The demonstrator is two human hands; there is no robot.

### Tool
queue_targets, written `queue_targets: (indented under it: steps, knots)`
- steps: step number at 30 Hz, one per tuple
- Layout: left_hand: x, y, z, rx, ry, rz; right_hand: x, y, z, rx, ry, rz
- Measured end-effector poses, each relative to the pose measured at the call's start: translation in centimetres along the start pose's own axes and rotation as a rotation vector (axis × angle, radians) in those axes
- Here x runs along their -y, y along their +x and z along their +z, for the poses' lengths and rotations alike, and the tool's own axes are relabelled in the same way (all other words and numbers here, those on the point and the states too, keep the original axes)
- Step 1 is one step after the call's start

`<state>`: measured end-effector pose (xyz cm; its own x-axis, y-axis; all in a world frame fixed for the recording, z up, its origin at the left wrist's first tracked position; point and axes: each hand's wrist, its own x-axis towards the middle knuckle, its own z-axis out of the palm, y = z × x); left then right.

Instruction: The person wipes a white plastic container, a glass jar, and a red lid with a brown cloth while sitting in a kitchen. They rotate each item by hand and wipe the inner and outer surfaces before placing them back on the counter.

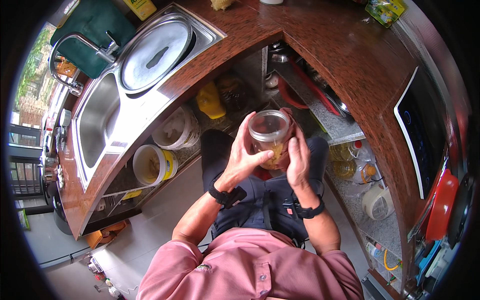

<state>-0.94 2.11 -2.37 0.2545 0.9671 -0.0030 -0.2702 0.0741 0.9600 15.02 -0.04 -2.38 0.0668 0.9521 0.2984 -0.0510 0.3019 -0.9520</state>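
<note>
A clear jar (267,127) with a metal-coloured rim and yellowish contents is held up in front of my knees. My left hand (242,152) grips its left side, with the thumb across the front. On the other side, my right hand (298,159) presses a reddish-brown cloth (291,129) against the jar. The cloth partly covers the jar's right side and hides some of my right fingers. Whether the top carries a clear lid I cannot tell.
Open lower shelves surround me. On the left are two white buckets (150,165) and a yellow container (210,100); on the right, oil bottles (343,168). Above runs a reddish-brown stone countertop (240,28) with a steel sink (99,123), a large round metal lid (157,56) and a black cooktop (420,120).
</note>
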Motion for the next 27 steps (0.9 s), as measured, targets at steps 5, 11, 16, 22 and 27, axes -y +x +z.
queue_targets:
  steps: [5,11,16,22,27]
  knots:
    - [1.1,-0.5,-0.9,0.093,0.087,0.111,0.1,-1.5,-1.6,-0.038,-0.090,0.220]
    - [0.7,-1.1,-1.1,0.242,0.503,0.124,3.4,0.4,-4.6,-0.059,0.051,0.181]
    - [0.3,-0.7,-0.7,0.084,0.834,0.220,3.7,-0.2,-3.2,0.227,-0.409,0.056]
    - [1.6,-1.3,-0.6,0.029,0.754,0.106,3.4,-2.2,-1.4,0.341,-0.635,-0.202]
    - [1.2,-1.3,-0.4,0.072,1.020,0.294,1.7,0.0,0.1,0.306,-0.729,-0.192]
